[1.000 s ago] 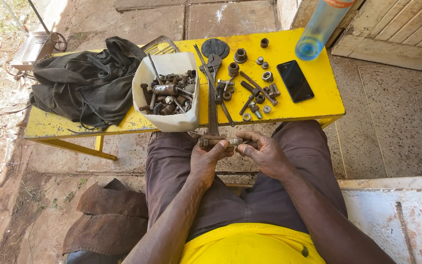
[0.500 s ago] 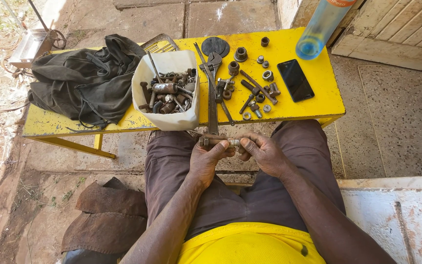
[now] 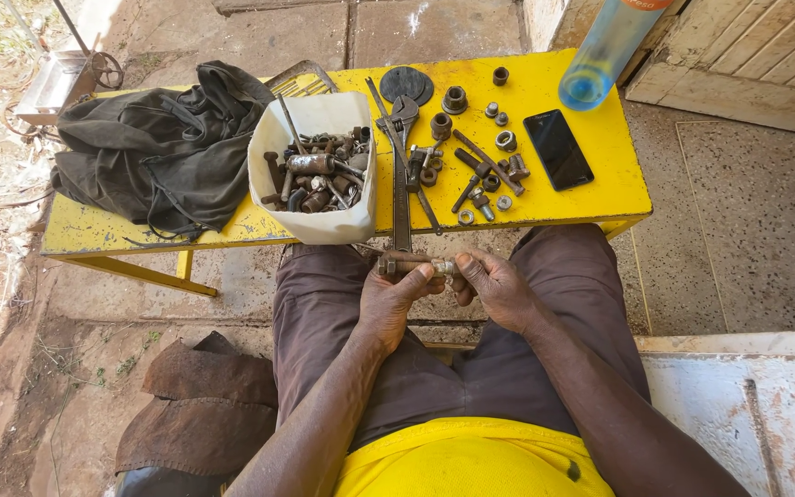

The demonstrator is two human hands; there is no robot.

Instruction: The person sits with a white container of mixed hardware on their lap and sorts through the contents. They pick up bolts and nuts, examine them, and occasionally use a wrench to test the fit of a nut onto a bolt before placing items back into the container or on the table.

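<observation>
Now rusty bolt [image 3: 413, 265] btwn both hands, L hand [image 3: 388, 299], R hand [image 3: 494, 287]

Yellow desk [image 3: 591, 207] carrying a dark cloth [image 3: 154, 147], white tub of rusty bolts [image 3: 316, 170], long wrench [image 3: 401, 175], loose nuts [image 3: 489, 152], black phone [image 3: 558, 149] and blue bottle [image 3: 600, 55].

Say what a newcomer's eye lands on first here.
Likely the bright yellow bench, strewn with loose nuts and a long wrench at its middle. On its left half, a white tub of rusty hardware sits beside a dark cloth. Just below the bench, over the lap, the left hand and right hand hold a rusty bolt between them.
</observation>
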